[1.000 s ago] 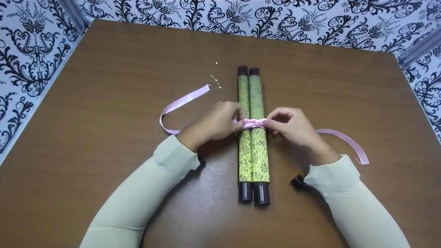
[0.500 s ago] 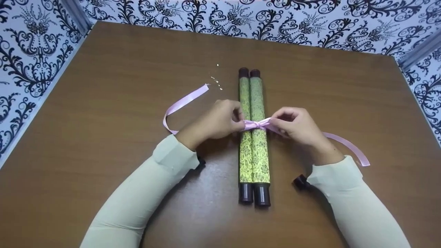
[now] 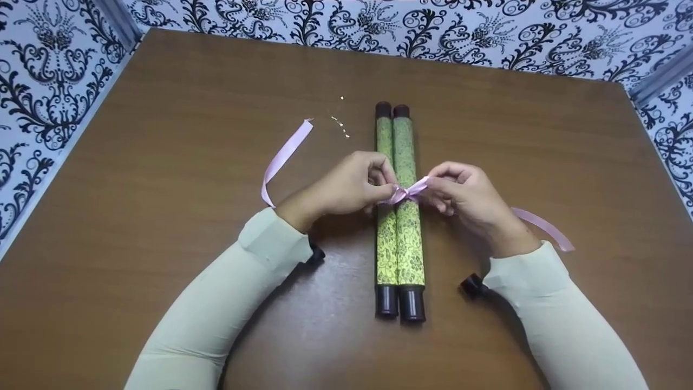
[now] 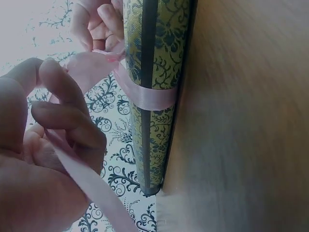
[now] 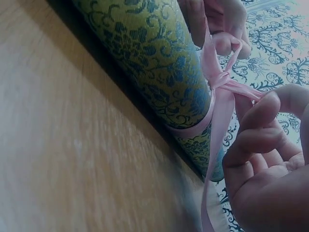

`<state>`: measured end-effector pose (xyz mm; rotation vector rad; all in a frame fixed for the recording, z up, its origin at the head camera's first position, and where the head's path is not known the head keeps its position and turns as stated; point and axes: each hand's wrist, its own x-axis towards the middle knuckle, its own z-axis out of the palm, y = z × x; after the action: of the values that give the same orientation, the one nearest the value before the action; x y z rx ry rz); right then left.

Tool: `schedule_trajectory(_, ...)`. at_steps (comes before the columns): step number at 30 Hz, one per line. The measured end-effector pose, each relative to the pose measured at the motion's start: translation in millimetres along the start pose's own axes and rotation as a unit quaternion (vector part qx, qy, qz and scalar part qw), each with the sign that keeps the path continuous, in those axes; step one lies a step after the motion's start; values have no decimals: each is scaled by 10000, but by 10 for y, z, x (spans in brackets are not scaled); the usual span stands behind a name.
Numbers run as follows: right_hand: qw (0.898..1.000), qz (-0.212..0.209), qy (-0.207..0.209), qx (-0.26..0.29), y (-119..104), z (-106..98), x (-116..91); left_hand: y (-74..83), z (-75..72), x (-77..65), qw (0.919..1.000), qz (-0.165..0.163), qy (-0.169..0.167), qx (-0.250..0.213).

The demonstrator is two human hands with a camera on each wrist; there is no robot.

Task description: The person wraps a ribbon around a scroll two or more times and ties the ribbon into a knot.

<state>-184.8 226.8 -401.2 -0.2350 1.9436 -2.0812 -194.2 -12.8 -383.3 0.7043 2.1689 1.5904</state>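
Two scroll-like rods, the left rod (image 3: 386, 246) and the right rod (image 3: 410, 244), lie side by side, wrapped in yellow-green floral fabric with dark end caps. A pink satin ribbon (image 5: 223, 113) circles them and is knotted on top, with loops spreading from the knot (image 5: 219, 79). My left hand (image 3: 352, 187) pinches the ribbon on the knot's left, above the left rod. On the other side, my right hand (image 3: 465, 195) pinches a gathered ribbon loop between thumb and forefinger, slightly raised. In the left wrist view, a ribbon tail (image 4: 96, 186) runs under the curled left fingers.
The ribbon's left end (image 3: 287, 149) curves out past the left wrist; its right end (image 3: 544, 225) lies beyond the right wrist. Several pale specks (image 3: 341, 124) dot the brown tabletop (image 3: 216, 108). Black-and-white patterned panels (image 3: 368, 27) border the table.
My left fingers have moved right, closer to the knot. The right hand has drawn its loop outward and slightly up. The ribbon's left tail has swung more upright, and the right tail has pulled in.
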Motion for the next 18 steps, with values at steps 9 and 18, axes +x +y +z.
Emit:
schedule_trajectory(9, 9995, 290, -115, 82, -38, -14, 0, -5, -47, 0, 9985, -93, -60, 541)
schedule_trajectory(18, 9981, 431, -134, 429, -66, -13, 7, 6, -78, 2, 9949, 41, 111, 997)
